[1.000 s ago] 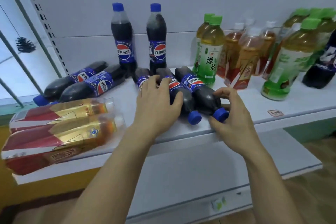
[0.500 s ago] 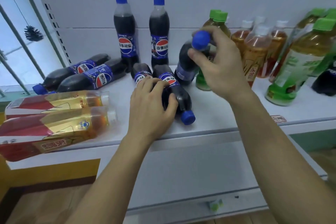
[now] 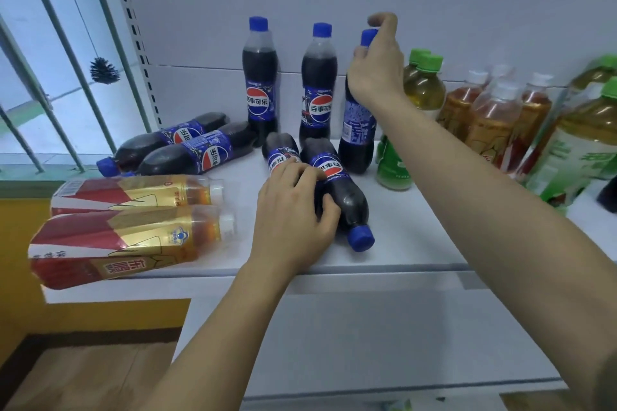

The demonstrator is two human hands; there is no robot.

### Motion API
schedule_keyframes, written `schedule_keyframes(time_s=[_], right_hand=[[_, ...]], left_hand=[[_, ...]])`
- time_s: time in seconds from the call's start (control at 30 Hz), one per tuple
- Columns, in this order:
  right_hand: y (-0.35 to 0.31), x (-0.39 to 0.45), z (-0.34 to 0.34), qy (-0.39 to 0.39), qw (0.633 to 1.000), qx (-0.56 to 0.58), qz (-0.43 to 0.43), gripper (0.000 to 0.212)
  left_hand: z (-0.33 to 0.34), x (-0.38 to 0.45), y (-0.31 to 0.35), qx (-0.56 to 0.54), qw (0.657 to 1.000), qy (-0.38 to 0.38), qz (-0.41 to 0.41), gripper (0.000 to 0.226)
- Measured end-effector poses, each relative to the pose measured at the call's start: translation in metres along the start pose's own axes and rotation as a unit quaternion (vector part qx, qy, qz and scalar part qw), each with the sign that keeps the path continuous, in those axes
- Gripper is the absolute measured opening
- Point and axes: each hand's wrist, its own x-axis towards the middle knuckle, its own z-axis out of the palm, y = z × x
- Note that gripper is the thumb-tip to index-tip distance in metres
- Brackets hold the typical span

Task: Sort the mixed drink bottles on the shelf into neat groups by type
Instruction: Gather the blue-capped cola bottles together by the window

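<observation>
- Blue-capped cola: two bottles (image 3: 260, 77) upright at far wall; right hand (image 3: 375, 70) pinches third bottle (image 3: 357, 130) by its neck, standing beside them
- Left hand (image 3: 293, 210) curls round lying cola (image 3: 337, 190)
- Left: four colas and two tea bottles (image 3: 133, 213) lying

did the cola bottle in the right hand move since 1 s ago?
Yes. The cola bottle went from lying on the shelf to upright beside the two standing colas.
</observation>
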Motion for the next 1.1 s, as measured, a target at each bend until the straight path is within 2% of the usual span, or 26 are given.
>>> schedule_keyframes(time_s=[0.17,0.27,0.4,0.47,0.53,0.6,0.67,0.73,0.9,1.03,1.1], right_hand=[[0.003,0.009,0.000,0.013,0.999,-0.026,0.034,0.040],[0.001,0.007,-0.005,0.010,0.999,-0.034,0.010,0.046],[-0.006,-0.010,-0.025,0.039,0.993,-0.030,-0.104,0.048],[-0.007,-0.035,-0.037,0.078,0.980,0.001,-0.184,0.043],[0.000,-0.068,-0.048,0.090,0.972,0.023,-0.214,0.036],[0.015,-0.105,-0.056,0.034,0.982,0.046,-0.179,0.030],[0.032,-0.140,-0.061,-0.088,0.987,0.069,-0.113,0.034],[0.045,-0.168,-0.063,-0.174,0.977,0.072,-0.100,0.039],[0.076,-0.183,-0.077,-0.177,0.978,0.091,-0.059,0.066],[0.079,-0.189,-0.079,-0.331,0.938,0.033,-0.101,0.092],[0.079,-0.189,-0.078,-0.371,0.919,0.021,-0.127,0.091]], left_hand=[[0.002,-0.001,0.001,-0.015,1.000,0.000,0.000,0.031],[0.002,-0.001,0.000,-0.017,1.000,-0.004,0.000,0.034],[0.002,0.000,0.000,-0.023,1.000,0.002,0.004,0.035],[0.002,0.000,0.000,-0.029,1.000,0.007,0.007,0.034],[0.002,0.000,-0.001,-0.034,0.999,0.012,0.008,0.034],[0.003,0.000,-0.002,-0.036,0.999,0.017,0.007,0.032],[0.004,-0.001,-0.003,-0.039,0.999,0.023,0.007,0.029],[0.005,-0.001,-0.003,-0.042,0.999,0.027,0.004,0.029],[0.004,-0.001,-0.002,-0.035,0.999,0.022,-0.006,0.030],[0.001,-0.002,0.000,-0.039,0.999,0.021,-0.016,0.033],[0.000,-0.003,0.000,-0.048,0.998,0.030,-0.023,0.032]])
